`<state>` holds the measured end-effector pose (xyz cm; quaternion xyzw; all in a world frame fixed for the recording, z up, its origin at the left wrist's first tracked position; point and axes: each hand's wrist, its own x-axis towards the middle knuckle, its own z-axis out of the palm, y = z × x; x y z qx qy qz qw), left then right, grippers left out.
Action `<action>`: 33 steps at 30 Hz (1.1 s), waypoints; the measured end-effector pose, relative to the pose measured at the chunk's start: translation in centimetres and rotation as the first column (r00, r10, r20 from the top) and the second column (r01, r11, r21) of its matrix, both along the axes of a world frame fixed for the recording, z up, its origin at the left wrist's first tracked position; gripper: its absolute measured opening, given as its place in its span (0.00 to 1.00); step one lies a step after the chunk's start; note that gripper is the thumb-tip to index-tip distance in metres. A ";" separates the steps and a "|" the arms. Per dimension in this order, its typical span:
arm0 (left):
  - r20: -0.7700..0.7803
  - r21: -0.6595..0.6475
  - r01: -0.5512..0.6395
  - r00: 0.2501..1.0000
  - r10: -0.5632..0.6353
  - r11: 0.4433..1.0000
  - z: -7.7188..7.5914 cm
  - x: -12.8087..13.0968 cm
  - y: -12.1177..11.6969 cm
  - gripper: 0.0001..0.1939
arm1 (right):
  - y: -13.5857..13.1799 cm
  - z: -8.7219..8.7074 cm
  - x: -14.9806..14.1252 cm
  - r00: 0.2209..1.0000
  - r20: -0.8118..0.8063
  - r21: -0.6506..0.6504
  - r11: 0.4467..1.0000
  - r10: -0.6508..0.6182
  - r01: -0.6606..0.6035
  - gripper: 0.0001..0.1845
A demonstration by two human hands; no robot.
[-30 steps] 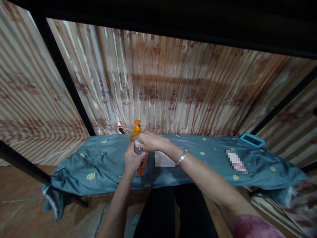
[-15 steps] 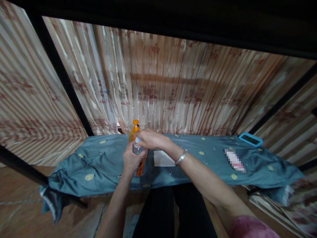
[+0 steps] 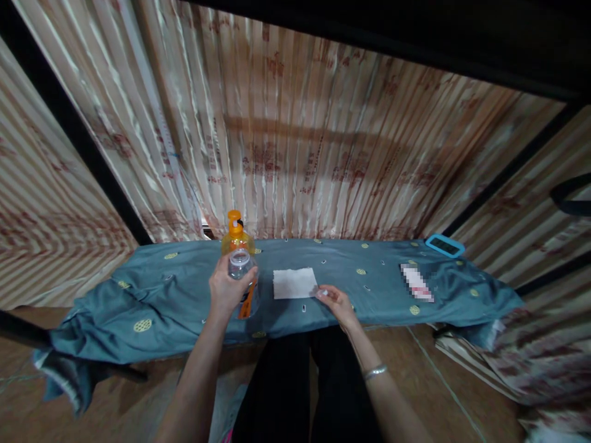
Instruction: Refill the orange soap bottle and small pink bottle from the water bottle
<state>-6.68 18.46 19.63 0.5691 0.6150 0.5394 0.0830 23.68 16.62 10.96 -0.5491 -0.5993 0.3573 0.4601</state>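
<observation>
My left hand [image 3: 226, 286] is wrapped round a clear plastic bottle [image 3: 240, 261], which is upright with its mouth uncovered and an orange-and-black label low on its side. Close behind it stands a yellow pump bottle [image 3: 234, 226] with an orange top, partly hidden by the clear one. In my right hand [image 3: 338, 304], fingertips pinch a small white bottle cap [image 3: 324, 292], mostly covered by the fingers. That hand is at the right edge of a white sheet of paper [image 3: 294, 283], which lies flat on the cloth; whether it touches the paper I cannot tell.
A teal cloth [image 3: 378, 289] with yellow motifs covers the low surface. On its right side are a pixelated pinkish-white item [image 3: 417, 283] and a blue-framed device [image 3: 444, 245]. Patterned curtains [image 3: 277, 154] and dark frame posts [image 3: 83, 141] surround it.
The white cap has come off the clear bottle. My right hand has moved right and down with it, to the paper's edge. My left hand keeps hold of the bottle; the view has shifted.
</observation>
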 end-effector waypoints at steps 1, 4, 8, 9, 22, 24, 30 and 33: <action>-0.005 -0.003 -0.003 1.000 0.003 1.000 0.0 0.0 0.0 0.26 | -0.2 -1.2 0.9 0.997 0.015 -0.018 0.997 -0.072 0.072 0.17; -0.015 -0.002 -0.003 1.000 0.002 1.000 -0.1 -0.1 0.1 0.26 | 0.2 -3.4 3.4 0.963 0.092 -0.012 0.966 -0.255 0.257 0.19; -0.024 -0.002 -0.016 1.000 0.016 1.000 -0.1 -0.2 0.0 0.26 | 1.4 -4.9 5.1 0.882 0.228 0.077 0.911 -0.412 0.406 0.18; -0.023 -0.004 -0.019 1.000 0.019 1.000 -0.1 -0.2 0.0 0.25 | 1.5 -5.3 5.2 0.862 0.255 0.105 0.899 -0.438 0.426 0.18; 0.034 -0.024 0.007 0.999 -0.007 1.000 0.2 0.0 -0.4 0.26 | -1.6 -7.5 4.6 0.699 0.317 0.378 0.762 -0.641 0.527 0.23; 0.030 -0.015 0.011 0.999 -0.011 1.000 0.1 0.0 -0.3 0.25 | -1.7 -6.5 4.0 0.696 0.290 0.397 0.745 -0.656 0.536 0.25; 0.025 0.010 0.019 1.000 -0.020 1.000 0.0 0.2 -0.3 0.24 | -0.6 -1.2 -0.2 0.798 0.222 0.423 0.793 -0.560 0.438 0.30; 0.025 0.020 0.021 0.999 -0.022 1.000 0.1 0.4 -0.4 0.23 | 1.4 1.9 -3.8 0.897 0.210 0.420 0.864 -0.389 0.276 0.27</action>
